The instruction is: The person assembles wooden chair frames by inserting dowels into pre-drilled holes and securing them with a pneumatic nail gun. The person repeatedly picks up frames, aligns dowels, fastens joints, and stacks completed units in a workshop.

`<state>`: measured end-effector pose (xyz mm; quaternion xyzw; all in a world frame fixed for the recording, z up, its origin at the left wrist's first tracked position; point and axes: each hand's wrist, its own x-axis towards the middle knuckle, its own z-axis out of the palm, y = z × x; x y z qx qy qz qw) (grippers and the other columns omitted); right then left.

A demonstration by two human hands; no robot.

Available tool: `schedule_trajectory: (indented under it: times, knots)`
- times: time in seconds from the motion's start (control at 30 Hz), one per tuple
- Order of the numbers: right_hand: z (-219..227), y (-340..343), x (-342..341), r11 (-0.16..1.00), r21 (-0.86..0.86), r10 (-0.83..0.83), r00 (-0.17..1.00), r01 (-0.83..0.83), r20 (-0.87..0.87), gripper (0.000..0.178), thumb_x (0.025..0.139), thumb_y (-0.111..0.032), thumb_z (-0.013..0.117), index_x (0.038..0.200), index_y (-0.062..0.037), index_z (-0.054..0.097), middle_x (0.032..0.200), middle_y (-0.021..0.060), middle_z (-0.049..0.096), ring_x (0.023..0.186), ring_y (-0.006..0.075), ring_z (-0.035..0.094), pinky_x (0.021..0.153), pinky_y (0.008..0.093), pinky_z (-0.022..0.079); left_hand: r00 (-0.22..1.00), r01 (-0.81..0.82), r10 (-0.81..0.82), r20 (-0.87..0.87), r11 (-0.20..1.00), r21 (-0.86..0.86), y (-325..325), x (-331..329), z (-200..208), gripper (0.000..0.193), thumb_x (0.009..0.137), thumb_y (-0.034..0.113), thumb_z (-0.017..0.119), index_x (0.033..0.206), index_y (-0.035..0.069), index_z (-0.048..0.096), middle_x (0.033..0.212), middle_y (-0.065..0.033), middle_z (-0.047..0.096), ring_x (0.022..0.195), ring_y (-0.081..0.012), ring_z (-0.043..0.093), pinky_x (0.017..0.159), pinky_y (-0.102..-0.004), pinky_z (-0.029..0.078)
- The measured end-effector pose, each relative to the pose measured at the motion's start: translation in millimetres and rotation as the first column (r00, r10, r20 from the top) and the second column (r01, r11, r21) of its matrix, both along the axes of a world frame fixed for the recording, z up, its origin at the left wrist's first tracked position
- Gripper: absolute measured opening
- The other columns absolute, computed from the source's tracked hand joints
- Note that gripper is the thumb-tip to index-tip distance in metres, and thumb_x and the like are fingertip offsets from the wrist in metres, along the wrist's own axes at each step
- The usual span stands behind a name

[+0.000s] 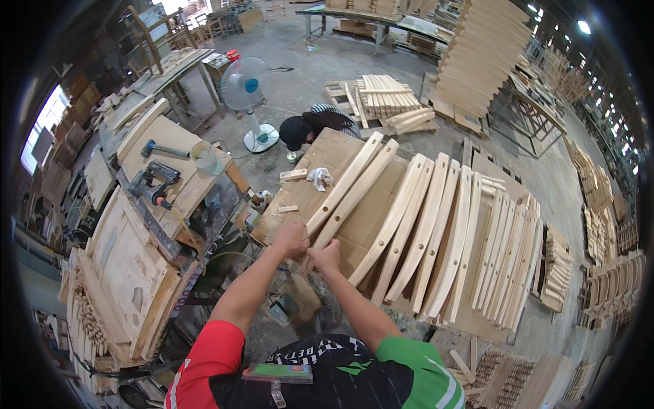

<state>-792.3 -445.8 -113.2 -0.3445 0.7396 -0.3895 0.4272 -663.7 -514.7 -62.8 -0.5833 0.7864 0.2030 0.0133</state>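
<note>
Two pale curved wooden slats, a left one [345, 183] and a right one [357, 193], lie side by side on a cardboard-covered table, each with a dark round hole or plug. My left hand [291, 237] is closed at the near end of the left slat. Just right of it and slightly nearer, my right hand [324, 256] grips the near end of the right slat; its fingertips are partly hidden. Further right lies a row of similar curved slats [422, 242]. A white cloth [320, 178], a small wood block [293, 175] and a thin wood piece [288, 208] rest beyond my left hand.
Behind the table's far edge a person in a dark cap [296, 132] bends low, near a standing fan [246, 85]. A left-hand bench carries a nail gun [158, 178], a hammer [163, 148] and a plastic tub [206, 158]. A tall wood stack [480, 58] stands at the back right.
</note>
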Motion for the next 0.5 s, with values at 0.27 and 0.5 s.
schedule_trajectory:
  times: [0.27,0.5]
  knots:
    - [12,23,11,0.869,-0.271,-0.186,0.779,0.415,0.599,0.051,0.083,0.001,0.074,0.129,0.0059,0.051,0.123,0.0181,0.065,0.106,0.0268,0.069,0.091,0.0413,0.059,0.954,-0.054,0.082,-0.29,0.993,0.102,22,10,29,0.055,0.083,0.034,0.073,0.123,-0.003,0.067,0.119,-0.0313,0.071,0.116,-0.0474,0.067,0.101,-0.051,0.054]
    - [46,50,14,0.846,-0.514,-0.161,0.987,0.141,0.005,0.058,0.085,0.001,0.067,0.138,0.0069,0.046,0.123,0.0203,0.062,0.108,0.0301,0.065,0.097,0.0387,0.054,0.775,-0.176,0.08,-0.627,0.98,-0.092,121,86,67,0.048,0.088,0.025,0.073,0.129,0.003,0.058,0.109,-0.026,0.071,0.106,-0.0444,0.07,0.091,-0.0492,0.055]
